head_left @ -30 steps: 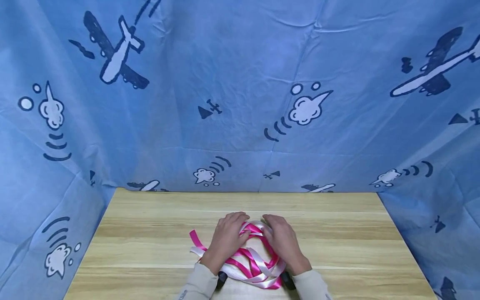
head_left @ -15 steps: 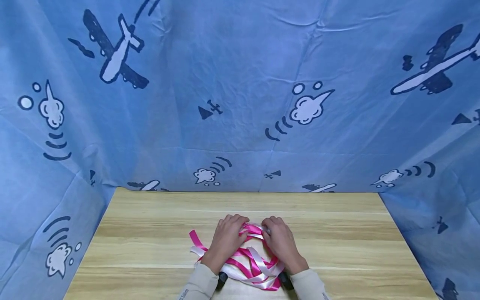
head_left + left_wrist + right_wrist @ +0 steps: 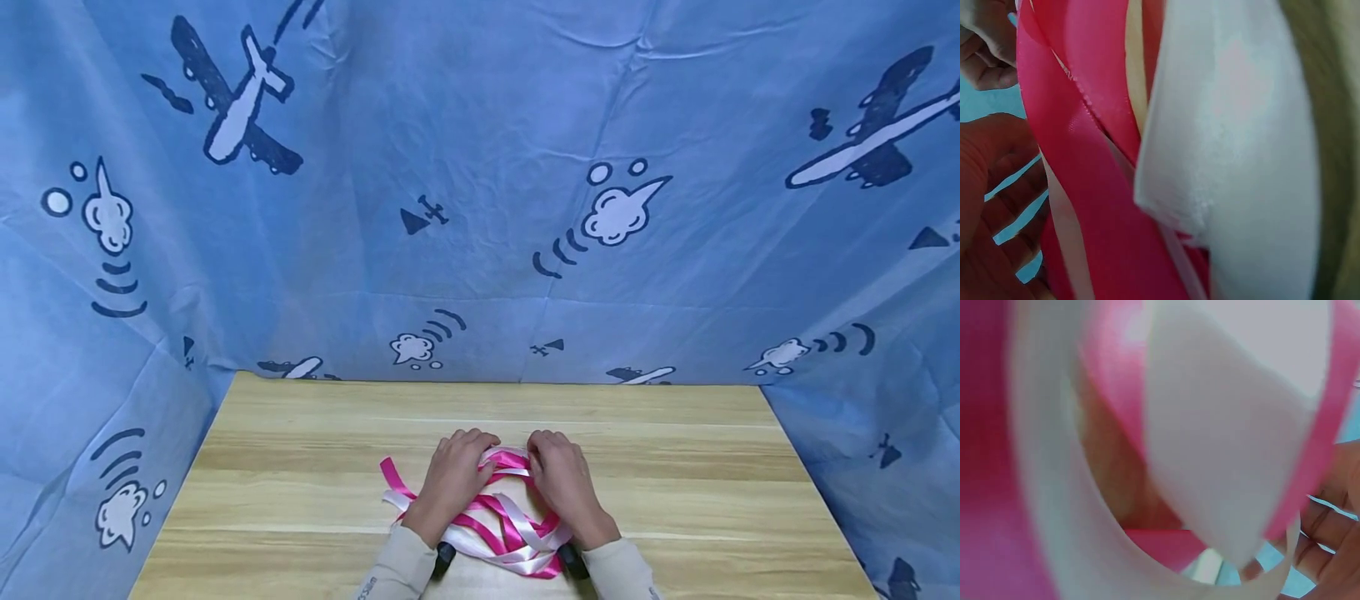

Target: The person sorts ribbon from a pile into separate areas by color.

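Now the left hand (image 3: 452, 467) and right hand (image 3: 564, 477), fingers half curled, flank the far end of the tangled pink and white ribbons (image 3: 516, 537), whether gripping them I can't tell.

The ribbons (image 3: 517, 533) come in two colours: some strips are a vivid hot pink, others a silvery white, both plain with a satin shine. The table (image 3: 300, 483) is pale yellowish wood, with lighter and browner streaks of grain running crosswise. The cloth (image 3: 480, 125) is sky blue, printed with airplanes (image 3: 238, 112) that have white bodies and navy wings, white clouds (image 3: 108, 218) and white dots (image 3: 57, 202) outlined in navy, plus navy triangles (image 3: 412, 222) and curved stripes (image 3: 116, 286). The sleeves (image 3: 401, 562) are off-white with small dark lettering (image 3: 367, 588). The blocks (image 3: 444, 558) beside them are black.
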A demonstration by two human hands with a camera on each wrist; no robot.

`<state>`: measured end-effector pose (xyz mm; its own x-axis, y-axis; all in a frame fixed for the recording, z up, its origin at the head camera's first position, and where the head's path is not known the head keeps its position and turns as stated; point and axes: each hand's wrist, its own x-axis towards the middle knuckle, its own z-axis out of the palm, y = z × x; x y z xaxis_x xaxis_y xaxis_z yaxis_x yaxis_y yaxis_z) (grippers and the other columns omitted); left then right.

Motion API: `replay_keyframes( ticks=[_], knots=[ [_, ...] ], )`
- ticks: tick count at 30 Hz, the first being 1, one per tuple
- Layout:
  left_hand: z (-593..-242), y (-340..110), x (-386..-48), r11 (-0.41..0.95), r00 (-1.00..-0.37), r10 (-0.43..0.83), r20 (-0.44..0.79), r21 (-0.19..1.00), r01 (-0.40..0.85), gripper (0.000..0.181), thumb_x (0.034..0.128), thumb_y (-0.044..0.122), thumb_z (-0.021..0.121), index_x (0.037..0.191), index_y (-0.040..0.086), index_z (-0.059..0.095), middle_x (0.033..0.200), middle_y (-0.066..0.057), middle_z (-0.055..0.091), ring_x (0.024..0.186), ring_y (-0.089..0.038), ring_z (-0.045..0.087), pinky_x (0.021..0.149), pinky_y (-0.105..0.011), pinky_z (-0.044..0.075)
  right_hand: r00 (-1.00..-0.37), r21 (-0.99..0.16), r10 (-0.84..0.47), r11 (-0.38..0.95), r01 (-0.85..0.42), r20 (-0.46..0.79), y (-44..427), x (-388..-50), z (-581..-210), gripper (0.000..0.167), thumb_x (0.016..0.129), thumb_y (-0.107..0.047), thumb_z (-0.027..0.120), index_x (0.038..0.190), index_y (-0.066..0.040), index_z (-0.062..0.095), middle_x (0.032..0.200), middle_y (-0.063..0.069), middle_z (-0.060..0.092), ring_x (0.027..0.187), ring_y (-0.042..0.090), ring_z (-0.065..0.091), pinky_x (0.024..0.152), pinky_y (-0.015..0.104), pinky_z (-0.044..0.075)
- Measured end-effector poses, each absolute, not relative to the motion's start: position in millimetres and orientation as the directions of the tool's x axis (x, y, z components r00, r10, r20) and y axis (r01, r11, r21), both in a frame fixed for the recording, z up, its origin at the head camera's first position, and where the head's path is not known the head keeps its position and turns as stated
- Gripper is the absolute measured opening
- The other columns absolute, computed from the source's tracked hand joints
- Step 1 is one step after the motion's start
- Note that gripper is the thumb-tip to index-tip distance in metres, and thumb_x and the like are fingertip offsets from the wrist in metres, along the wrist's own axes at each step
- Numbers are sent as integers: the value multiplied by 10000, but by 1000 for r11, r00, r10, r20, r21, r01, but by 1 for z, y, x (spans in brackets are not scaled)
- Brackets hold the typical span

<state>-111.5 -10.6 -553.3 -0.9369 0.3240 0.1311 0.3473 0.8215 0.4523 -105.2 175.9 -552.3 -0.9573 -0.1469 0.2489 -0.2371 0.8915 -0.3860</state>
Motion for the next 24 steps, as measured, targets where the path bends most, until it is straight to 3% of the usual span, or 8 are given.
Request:
replay_keyframes(
  ticks=[10,15,19,24],
  knots=[
    [-549,-11,-114,810,-940,311,138,479,338,253,942,257,795,1178,173,761,1074,24,764,1006,-188,688,868,-374,541,-934,-427,-139,860,-279,330,178,-107,-538,156,852,9,819,884,-72,690,783,64,707,711,213,626,685,413,535],
    [-545,-12,-114,797,-942,293,165,502,336,234,941,256,799,1160,180,769,987,36,755,931,-159,683,831,-347,551,-930,-457,-123,844,-282,347,180,-108,-530,165,877,22,787,915,-67,654,743,61,676,657,175,585,629,365,501],
    [-541,-14,-113,771,-942,262,210,542,335,218,945,249,796,1150,180,772,1034,20,782,962,-164,718,850,-357,588,-931,-498,-101,822,-277,351,181,-107,-523,168,895,27,769,922,-68,633,740,48,661,641,127,536,603,312,481],
    [-534,-17,-110,720,-948,222,228,618,317,256,942,212,797,1194,180,765,981,32,763,875,-118,676,800,-322,591,-933,-532,-80,804,-268,350,181,-105,-514,156,903,27,764,930,-57,636,790,56,657,679,128,538,627,308,520]
  ],
)
